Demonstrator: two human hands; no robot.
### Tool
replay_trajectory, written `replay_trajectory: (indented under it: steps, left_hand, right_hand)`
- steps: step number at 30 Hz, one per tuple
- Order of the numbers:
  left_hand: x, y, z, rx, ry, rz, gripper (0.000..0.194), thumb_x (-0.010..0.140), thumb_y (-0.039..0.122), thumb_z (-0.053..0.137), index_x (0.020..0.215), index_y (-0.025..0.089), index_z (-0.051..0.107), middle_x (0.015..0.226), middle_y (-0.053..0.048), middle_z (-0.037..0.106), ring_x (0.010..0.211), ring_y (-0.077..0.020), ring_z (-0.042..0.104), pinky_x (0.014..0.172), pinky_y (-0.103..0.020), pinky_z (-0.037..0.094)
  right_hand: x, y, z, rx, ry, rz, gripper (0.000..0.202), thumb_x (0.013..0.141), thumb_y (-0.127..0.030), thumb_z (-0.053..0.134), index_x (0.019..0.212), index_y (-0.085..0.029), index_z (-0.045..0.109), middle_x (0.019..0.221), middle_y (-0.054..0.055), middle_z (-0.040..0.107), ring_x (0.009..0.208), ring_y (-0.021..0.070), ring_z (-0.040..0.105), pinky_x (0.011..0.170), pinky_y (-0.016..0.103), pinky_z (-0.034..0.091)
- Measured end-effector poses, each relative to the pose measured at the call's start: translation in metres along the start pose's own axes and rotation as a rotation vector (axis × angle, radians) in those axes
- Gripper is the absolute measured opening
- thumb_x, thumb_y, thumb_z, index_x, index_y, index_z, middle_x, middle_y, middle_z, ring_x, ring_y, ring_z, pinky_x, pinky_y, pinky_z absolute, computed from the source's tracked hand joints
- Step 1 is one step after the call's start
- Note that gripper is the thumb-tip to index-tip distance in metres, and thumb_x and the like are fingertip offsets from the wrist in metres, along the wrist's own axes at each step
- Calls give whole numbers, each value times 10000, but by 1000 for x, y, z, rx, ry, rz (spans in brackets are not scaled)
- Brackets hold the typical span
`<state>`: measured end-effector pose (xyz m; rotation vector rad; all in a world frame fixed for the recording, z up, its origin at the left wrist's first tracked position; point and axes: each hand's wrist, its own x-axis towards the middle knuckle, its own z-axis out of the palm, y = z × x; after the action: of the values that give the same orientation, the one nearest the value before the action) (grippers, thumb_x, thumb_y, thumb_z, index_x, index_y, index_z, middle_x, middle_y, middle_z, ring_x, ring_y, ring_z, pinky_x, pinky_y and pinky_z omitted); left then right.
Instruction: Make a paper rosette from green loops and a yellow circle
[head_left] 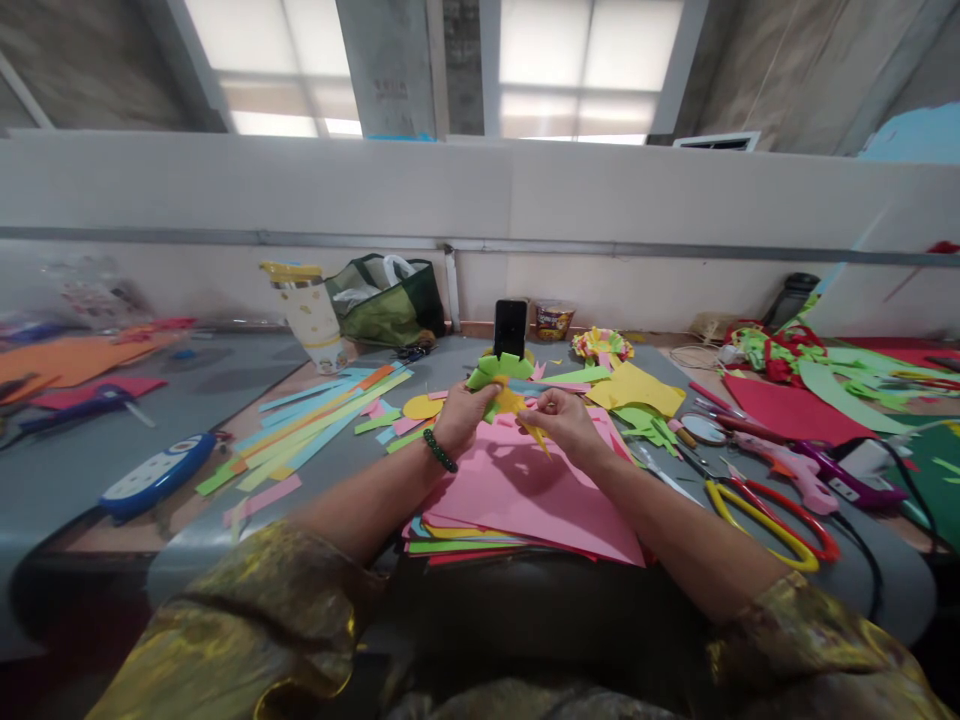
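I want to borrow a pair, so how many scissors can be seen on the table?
1: the scissors with red and yellow handles lie right of the pink paper, beyond the right hand. Others may be hidden among the scraps.

Single head cam, sitting at the person's eye level and looking forward and down across the table [112, 480]. It's framing both forearms close, reaching back to the wall [480, 190].
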<state>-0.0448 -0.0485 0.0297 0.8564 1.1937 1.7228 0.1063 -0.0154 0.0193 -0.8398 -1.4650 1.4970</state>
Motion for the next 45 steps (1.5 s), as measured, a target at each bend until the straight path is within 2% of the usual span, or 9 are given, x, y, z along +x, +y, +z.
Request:
replay_trajectory:
  steps: [13,20,25,28,32,38,45]
  left_hand:
    - [2,-4,0,15,4,12,195,499,211,790,656,158,687,593,28,631,559,-118,546,549,-243,434]
    - [1,-3,1,-1,-4,12,197,489,209,794,650,158,694,587,29,636,554,-112,536,538,-234,423]
    - [1,-3,0,-27,0,-1,217,479,201,793,668,159,696,619,20,660,564,-118,560,530,-233,426]
    - [0,-2,0,-37,-12,-17,245,467,200,798,693,146,721,637,6,677,566,-123,568,524,-236,427]
    - [0,-2,0,-46,-13,-21,249,443,194,819,664,136,718,609,8,666,542,-114,550,525,-238,425]
    - [1,-4,0,-69,-7,-5,265,427,213,823,656,144,711,637,-2,678,583,-129,579,571,-254,457]
    - [0,-5,3,-82,8,5,247,421,205,808,644,146,717,619,3,678,569,-121,563,555,-243,443]
  right_hand:
    - [1,2,1,16,-15,5,569,373,-443,937,594,-231,457,531,-15,652,578,234,721,553,312,558]
    - [1,5,1,-65,-6,-36,516,448,-483,871,609,-245,441,542,-11,651,578,244,720,552,337,564]
    - [0,6,-1,-224,29,-129,365,568,-377,786,659,-257,454,543,-27,640,578,225,705,540,309,529]
    - [-1,6,-2,-347,55,-206,244,623,-297,732,721,-253,512,565,-38,656,563,195,678,543,281,491]
    - [-3,5,-4,-506,41,-311,115,715,-284,676,701,-237,572,583,-26,664,552,165,639,545,260,455]
    - [-5,5,-6,-752,72,-475,159,787,-238,660,647,-224,588,622,-10,666,594,153,600,617,260,424]
    - [-6,10,-5,-946,113,-589,147,806,-205,626,660,-215,609,611,5,659,547,135,556,578,246,351]
